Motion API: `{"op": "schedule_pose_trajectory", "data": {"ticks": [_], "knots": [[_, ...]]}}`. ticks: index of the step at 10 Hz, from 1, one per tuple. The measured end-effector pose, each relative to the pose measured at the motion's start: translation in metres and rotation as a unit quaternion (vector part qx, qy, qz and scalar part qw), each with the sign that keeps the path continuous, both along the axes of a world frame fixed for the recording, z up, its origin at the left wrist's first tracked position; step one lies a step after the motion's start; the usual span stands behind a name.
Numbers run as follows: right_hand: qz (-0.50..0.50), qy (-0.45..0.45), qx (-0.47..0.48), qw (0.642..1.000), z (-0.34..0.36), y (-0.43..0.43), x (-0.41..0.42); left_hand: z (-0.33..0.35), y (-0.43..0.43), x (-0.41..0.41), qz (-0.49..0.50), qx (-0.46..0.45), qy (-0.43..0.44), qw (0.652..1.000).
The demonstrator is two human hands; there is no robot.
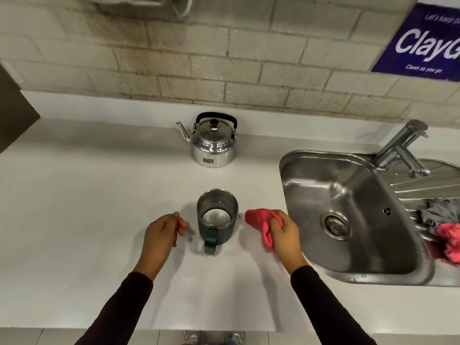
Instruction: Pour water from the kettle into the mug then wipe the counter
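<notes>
- A dark mug (217, 216) stands upright on the white desk (87, 195), its handle turned toward the person; its inside looks metallic, with something pale at the bottom.
- The right hand (283, 235) is closed in a grip on a bunched red cloth (262, 224) just right of the mug, apart from it.
- The left hand (161, 231) is just left of the mug, fingers curled and empty, not touching it.
- A shiny metal kettle (212, 143) stands well behind the mug near the brick wall (224, 58), lid on, black handle up, spout pointing left.
- A steel sink (348, 212) with a tap (400, 145) sits to the right; grey and red cloths (445, 225) lie on its drainer.
- A blue sign (428, 43) on the wall reads "Clean as you go".
</notes>
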State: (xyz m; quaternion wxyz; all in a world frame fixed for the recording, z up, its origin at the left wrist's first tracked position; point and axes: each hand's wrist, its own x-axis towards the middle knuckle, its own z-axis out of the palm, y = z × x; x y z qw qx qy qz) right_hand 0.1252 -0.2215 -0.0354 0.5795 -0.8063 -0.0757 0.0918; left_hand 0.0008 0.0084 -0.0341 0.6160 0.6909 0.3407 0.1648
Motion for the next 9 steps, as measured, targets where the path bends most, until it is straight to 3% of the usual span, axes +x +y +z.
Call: {"op": "schedule_pose_trajectory", "data": {"ticks": [2, 4, 5, 6, 7, 8, 9], "knots": [[-0.012, -0.003, 0.057, 0.998, 0.037, 0.021, 0.074, 0.006, 0.012, 0.027, 0.041, -0.005, -0.030, 0.999], [-0.012, -0.036, 0.035, 0.999, 0.055, 0.056, 0.162, 0.008, 0.017, 0.049, 0.050, -0.011, -0.045, 0.998], [-0.012, -0.052, -0.001, 0.999, 0.061, 0.077, 0.204, 0.008, 0.023, 0.060, 0.066, -0.008, -0.044, 0.997], [-0.047, -0.105, -0.130, 0.985, 0.057, 0.089, 0.241, 0.008, 0.029, 0.065, 0.082, 0.002, -0.038, 0.996], [0.006, -0.076, -0.262, 0.962, 0.039, 0.099, 0.262, 0.005, 0.033, 0.068, 0.103, 0.000, -0.031, 0.994], [0.080, -0.045, -0.323, 0.942, 0.024, 0.101, 0.256, 0.006, 0.034, 0.066, 0.111, 0.006, -0.020, 0.994], [0.087, -0.101, -0.313, 0.940, 0.018, 0.111, 0.248, 0.012, 0.039, 0.064, 0.118, 0.009, -0.017, 0.993]]}}
